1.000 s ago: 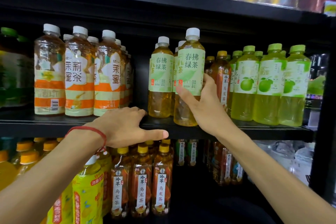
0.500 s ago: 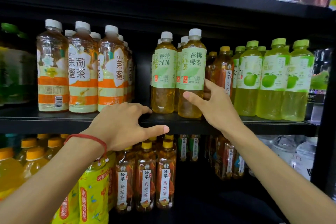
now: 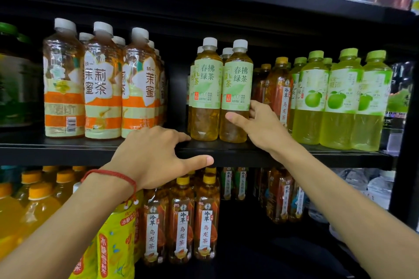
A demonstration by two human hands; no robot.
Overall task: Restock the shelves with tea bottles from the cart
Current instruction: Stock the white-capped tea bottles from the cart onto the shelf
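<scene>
A green tea bottle (image 3: pixel 237 88) with a pale green label and a white cap stands upright at the front of the middle shelf (image 3: pixel 68 153). It is close beside another bottle of the same tea (image 3: pixel 205 88), and more of these stand behind them. My right hand (image 3: pixel 263 127) holds the bottle low down, with its thumb across the front and its fingers curled at the right side. My left hand (image 3: pixel 152 156) rests on the shelf edge, its fingers bent on top and its thumb lying straight along the front face. It holds nothing.
Jasmine honey tea bottles (image 3: pixel 102 84) stand to the left, with a dark gap between them and the green tea. To the right are brown oolong bottles (image 3: pixel 280 88) and green-capped bottles (image 3: pixel 340 97). The shelf below holds more oolong bottles (image 3: pixel 181 222), orange-capped drinks (image 3: pixel 34 206) and a yellow-labelled bottle (image 3: pixel 115 244).
My right hand has moved the green tea bottle back and set it upright on the shelf beside its twin. The left hand has stayed on the shelf edge.
</scene>
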